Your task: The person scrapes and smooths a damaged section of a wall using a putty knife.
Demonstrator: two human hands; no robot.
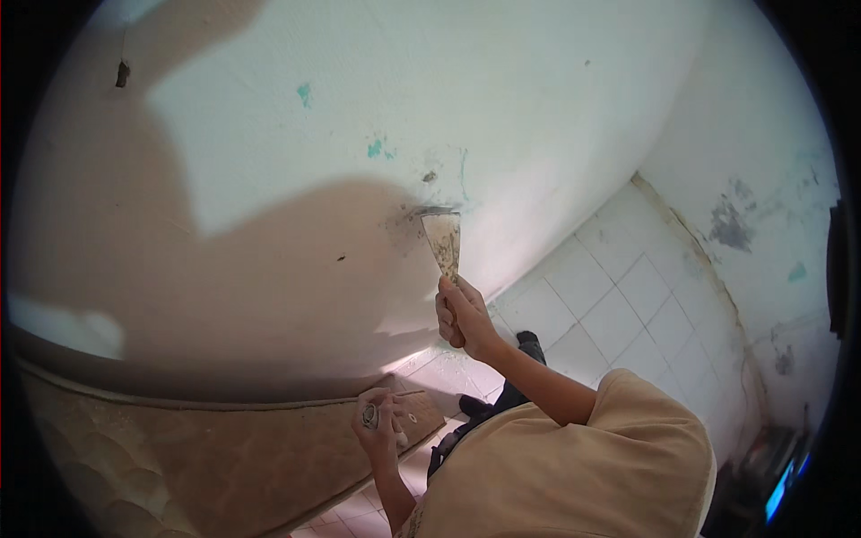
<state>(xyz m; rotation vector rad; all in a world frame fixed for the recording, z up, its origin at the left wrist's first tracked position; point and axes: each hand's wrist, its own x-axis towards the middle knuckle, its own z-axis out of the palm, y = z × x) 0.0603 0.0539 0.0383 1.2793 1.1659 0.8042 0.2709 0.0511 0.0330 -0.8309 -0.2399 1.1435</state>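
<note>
My right hand is closed round the handle of a putty knife. Its wide blade, smeared with pale and dark spots, points up, and the edge meets the wall at a dark grey scuffed patch. Just above the blade is a small dark hole. Lower down and to the left, my left hand is held in front of a mattress, its fingers curled. A small pale thing with a dark ring on it shows at those fingers, but I cannot make out what it is.
A brown quilted mattress leans at the lower left. White floor tiles lie to the right, my feet on them. The right wall has grey stains and a cracked lower edge. A lit screen glows at the lower right.
</note>
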